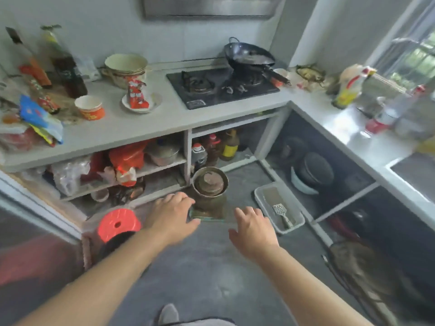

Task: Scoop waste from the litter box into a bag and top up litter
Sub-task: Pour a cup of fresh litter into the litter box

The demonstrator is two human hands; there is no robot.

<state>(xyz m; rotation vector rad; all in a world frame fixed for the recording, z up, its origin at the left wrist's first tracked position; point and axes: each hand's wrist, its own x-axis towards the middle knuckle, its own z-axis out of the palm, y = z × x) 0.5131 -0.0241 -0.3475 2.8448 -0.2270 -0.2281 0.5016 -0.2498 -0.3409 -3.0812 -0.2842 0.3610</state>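
The person is standing in a small kitchen and is reaching both arms forward and down toward the floor. The left hand (173, 214) is hovering low in front of a brown clay jar (210, 189); its fingers are slightly bent, and something dark and greenish is showing just under the fingertips, but it is too blurred to tell if the hand is gripping it or only touching it. The right hand (253, 228) is holding nothing, with its fingers spread and relaxed, and it is near the litter box (259, 196) but not touching it. This white litter box is lying on the grey floor (200, 267), to the right of the jar and beside the open lower shelves, and the slotted scoop (282, 214) is lying inside it on the litter. A red plastic stool (118, 223) is standing to the left of the left hand. No waste bag and no sack of fresh litter are clearly visible. The scooping seems not yet started; the person is probably still preparing. The next move is calling for the right hand to go further right, down into the box, and to take the scoop by its handle, while a bag must be opened close to the box
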